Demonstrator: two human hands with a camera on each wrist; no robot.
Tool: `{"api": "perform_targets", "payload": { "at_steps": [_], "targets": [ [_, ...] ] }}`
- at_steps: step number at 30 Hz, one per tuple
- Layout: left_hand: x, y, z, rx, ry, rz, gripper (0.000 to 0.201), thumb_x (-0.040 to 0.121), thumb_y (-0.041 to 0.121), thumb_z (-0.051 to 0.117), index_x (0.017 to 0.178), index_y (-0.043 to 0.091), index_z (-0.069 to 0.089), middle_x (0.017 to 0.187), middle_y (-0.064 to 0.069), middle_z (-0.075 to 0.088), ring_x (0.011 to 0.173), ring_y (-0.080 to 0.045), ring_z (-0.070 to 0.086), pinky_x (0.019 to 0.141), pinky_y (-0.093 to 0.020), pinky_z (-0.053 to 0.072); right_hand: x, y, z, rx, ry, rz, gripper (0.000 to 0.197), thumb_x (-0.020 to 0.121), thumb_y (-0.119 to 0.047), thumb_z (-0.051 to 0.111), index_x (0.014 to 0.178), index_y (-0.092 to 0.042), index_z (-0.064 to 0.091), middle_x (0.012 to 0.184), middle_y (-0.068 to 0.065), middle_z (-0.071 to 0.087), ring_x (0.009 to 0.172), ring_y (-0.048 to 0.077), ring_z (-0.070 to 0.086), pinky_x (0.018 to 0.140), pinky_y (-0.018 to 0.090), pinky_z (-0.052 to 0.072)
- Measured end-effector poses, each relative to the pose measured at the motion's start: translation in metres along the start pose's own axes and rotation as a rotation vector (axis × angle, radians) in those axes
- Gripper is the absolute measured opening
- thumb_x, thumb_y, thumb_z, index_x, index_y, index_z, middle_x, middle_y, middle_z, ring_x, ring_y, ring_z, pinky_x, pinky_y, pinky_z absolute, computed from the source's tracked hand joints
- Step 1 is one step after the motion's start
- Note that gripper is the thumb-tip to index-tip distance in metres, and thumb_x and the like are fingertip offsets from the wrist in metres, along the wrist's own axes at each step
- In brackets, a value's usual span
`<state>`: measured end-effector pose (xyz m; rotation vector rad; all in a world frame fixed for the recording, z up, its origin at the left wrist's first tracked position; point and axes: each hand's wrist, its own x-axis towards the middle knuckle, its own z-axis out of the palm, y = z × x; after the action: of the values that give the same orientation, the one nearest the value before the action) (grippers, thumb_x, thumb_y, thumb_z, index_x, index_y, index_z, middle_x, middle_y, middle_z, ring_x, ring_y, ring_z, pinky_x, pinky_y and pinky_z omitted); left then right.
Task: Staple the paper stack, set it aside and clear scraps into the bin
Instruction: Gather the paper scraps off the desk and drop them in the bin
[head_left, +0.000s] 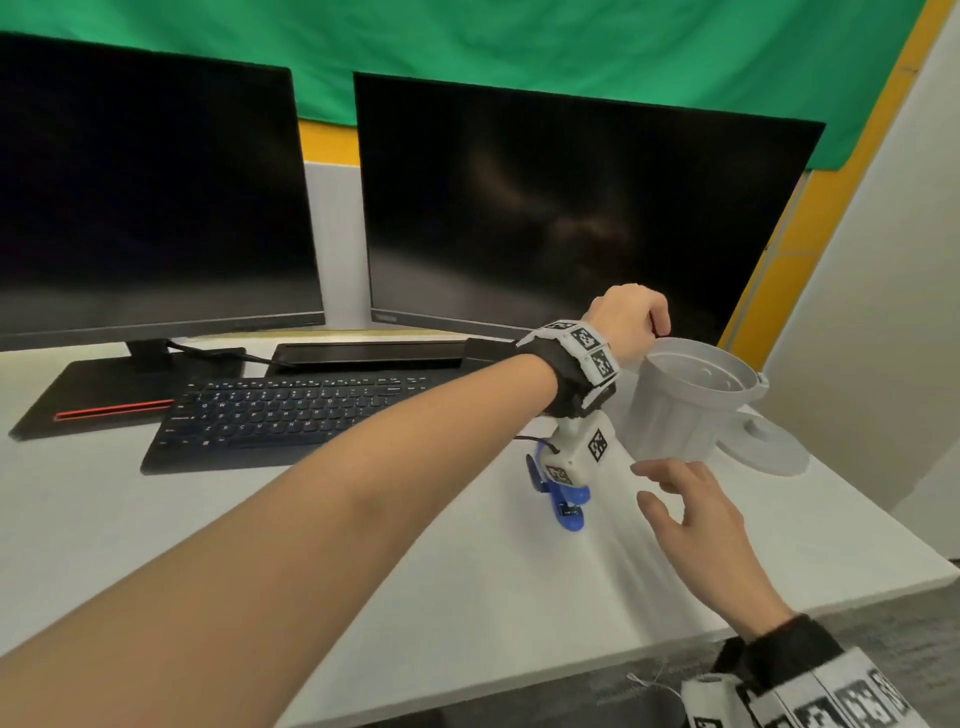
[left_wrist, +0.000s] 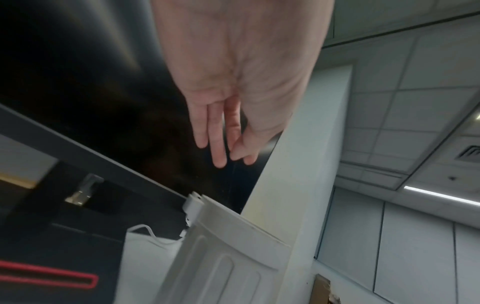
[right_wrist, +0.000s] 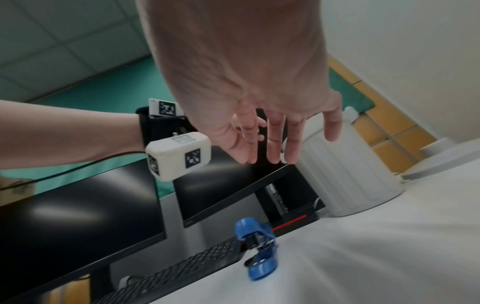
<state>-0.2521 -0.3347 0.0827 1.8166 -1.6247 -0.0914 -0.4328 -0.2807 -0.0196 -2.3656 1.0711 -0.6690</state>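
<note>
A small white ribbed bin (head_left: 675, 410) stands at the right of the white desk (head_left: 467, 571), its lid (head_left: 769, 447) flipped open behind it. My left hand (head_left: 658, 325) hovers just above the bin's near rim, fingers hanging down. In the left wrist view the fingertips (left_wrist: 219, 158) point loosely down over the bin (left_wrist: 228, 257), and I see nothing held. My right hand (head_left: 654, 483) is spread open beside the bin's lower wall (right_wrist: 348, 170); I cannot tell if it touches. A blue stapler (head_left: 563, 506) (right_wrist: 259, 255) lies open under my left wrist. No paper stack shows.
Two dark monitors (head_left: 561, 208) stand at the back with a black keyboard (head_left: 291, 415) in front of them. A monitor base with a red stripe (head_left: 114, 408) sits at the left. The desk's front edge (head_left: 727, 618) runs close below my right wrist. A wall rises at the right.
</note>
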Motion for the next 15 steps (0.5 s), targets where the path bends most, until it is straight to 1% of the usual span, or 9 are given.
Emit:
{"api": "perform_targets", "payload": {
  "at_steps": [2,3,5,7,9,11,13,15],
  "targets": [
    [-0.03,-0.015,-0.023,-0.002,0.003,-0.031,0.018,0.091,0.015,0.056,0.102,0.015,0.07,0.088,0.002,0.062,0.089,-0.019,0.065,0.086,-0.034,0.054,0.0,-0.015,0.012,-0.018,-0.09,-0.057,0.024,0.093,-0.019,0.05,0.114,-0.028,0.058,0.112,-0.007,0.052,0.11,0.016,0.052,0.099,0.041,0.04],
    [-0.047,-0.024,-0.034,0.01,-0.001,-0.05,0.019,0.092,0.021,0.055,0.102,0.015,0.07,0.089,0.0,0.066,0.09,-0.019,0.066,0.086,-0.035,0.054,0.0,-0.024,0.019,-0.024,-0.147,-0.105,0.025,0.093,-0.018,0.049,0.115,-0.026,0.06,0.112,-0.006,0.052,0.109,0.016,0.053,0.096,0.036,0.041],
    [-0.087,-0.047,-0.055,0.061,-0.017,-0.089,0.022,0.091,0.029,0.056,0.1,0.016,0.071,0.097,-0.003,0.071,0.093,-0.021,0.066,0.087,-0.035,0.054,-0.003,-0.044,0.037,-0.038,-0.298,-0.203,0.028,0.094,-0.017,0.049,0.119,-0.023,0.059,0.113,-0.008,0.052,0.106,0.013,0.054,0.09,0.025,0.039],
    [-0.132,-0.071,-0.076,0.137,-0.046,-0.141,0.019,0.09,0.028,0.058,0.097,0.016,0.071,0.097,-0.001,0.07,0.089,-0.018,0.065,0.085,-0.034,0.055,-0.007,-0.064,0.058,-0.072,-0.451,-0.285,0.032,0.096,-0.019,0.048,0.126,-0.021,0.057,0.119,-0.008,0.053,0.107,0.009,0.053,0.093,0.02,0.038],
    [-0.179,-0.095,-0.097,0.199,-0.087,-0.224,0.016,0.09,0.024,0.059,0.097,0.016,0.07,0.095,0.002,0.066,0.086,-0.013,0.061,0.083,-0.031,0.054,-0.011,-0.084,0.08,-0.146,-0.565,-0.378,0.036,0.096,-0.018,0.044,0.131,-0.019,0.054,0.123,-0.003,0.053,0.112,0.014,0.054,0.094,0.021,0.038],
    [-0.224,-0.114,-0.115,0.259,-0.134,-0.318,0.013,0.089,0.023,0.06,0.096,0.017,0.07,0.092,0.006,0.063,0.085,-0.011,0.06,0.08,-0.028,0.052,-0.014,-0.103,0.101,-0.227,-0.665,-0.467,0.037,0.096,-0.017,0.04,0.129,-0.019,0.056,0.119,0.003,0.053,0.11,0.02,0.054,0.091,0.025,0.039],
    [-0.264,-0.131,-0.127,0.324,-0.191,-0.42,0.012,0.089,0.023,0.06,0.095,0.019,0.069,0.091,0.007,0.062,0.087,-0.014,0.061,0.077,-0.026,0.049,-0.018,-0.122,0.12,-0.271,-0.734,-0.526,0.034,0.094,-0.016,0.039,0.117,-0.016,0.063,0.11,0.006,0.052,0.104,0.025,0.054,0.088,0.032,0.042],
    [-0.296,-0.144,-0.132,0.363,-0.24,-0.526,0.012,0.089,0.023,0.06,0.097,0.02,0.068,0.093,0.006,0.06,0.09,-0.016,0.061,0.077,-0.026,0.047,-0.021,-0.142,0.137,-0.317,-0.753,-0.576,0.03,0.092,-0.017,0.039,0.107,-0.014,0.065,0.101,0.005,0.049,0.1,0.028,0.053,0.083,0.035,0.043]
  ]
}}
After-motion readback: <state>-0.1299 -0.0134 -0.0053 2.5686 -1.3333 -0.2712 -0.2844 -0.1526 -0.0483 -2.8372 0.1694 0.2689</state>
